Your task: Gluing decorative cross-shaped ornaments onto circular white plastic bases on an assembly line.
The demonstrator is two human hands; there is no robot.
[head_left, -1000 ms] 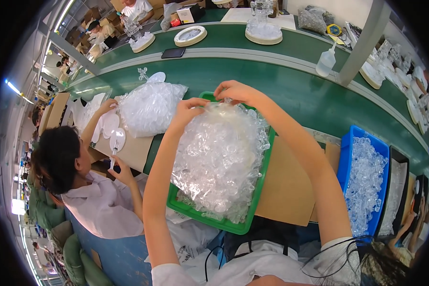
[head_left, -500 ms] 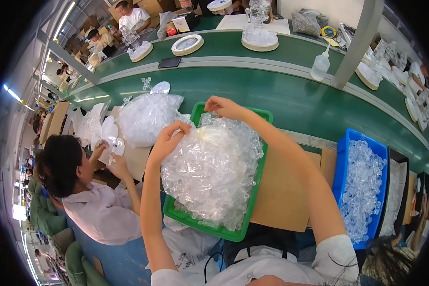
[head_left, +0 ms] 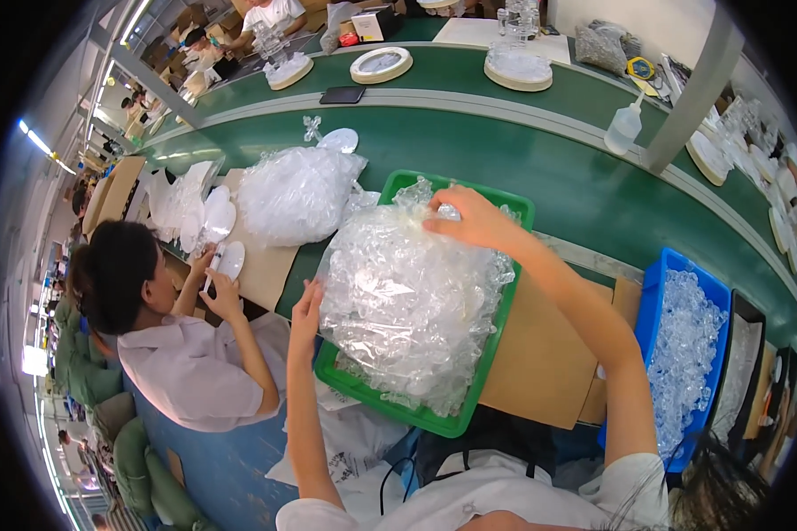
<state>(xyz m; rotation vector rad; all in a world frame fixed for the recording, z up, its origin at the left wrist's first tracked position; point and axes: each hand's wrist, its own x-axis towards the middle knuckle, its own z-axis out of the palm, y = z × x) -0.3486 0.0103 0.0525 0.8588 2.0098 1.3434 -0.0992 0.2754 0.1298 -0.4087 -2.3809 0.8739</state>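
A large clear plastic bag (head_left: 394, 305), bulging with clear pieces, lies in a green crate (head_left: 385, 409) in front of me. My right hand (head_left: 474, 219) is at the bag's far right, thumb and fingers closed on its crumpled top. My left hand (head_left: 306, 311) stands against the bag's left side with its fingers stretched upward, and nothing shows held in it. Loose clear plastic pieces (head_left: 502, 267) show along the crate's right side and far end.
Cardboard (head_left: 540, 350) lies right of the crate, then a blue bin (head_left: 653, 296) of clear pieces and a black bin (head_left: 757, 314). At left, a co-worker (head_left: 199, 354) handles white discs beside another filled bag (head_left: 297, 196). A squeeze bottle (head_left: 624, 130) stands by the post.
My left hand has moved from the bag's top down to its left side, its fingers straightening. My right hand has come from the crate's far end onto the bag's top. The view has shifted.
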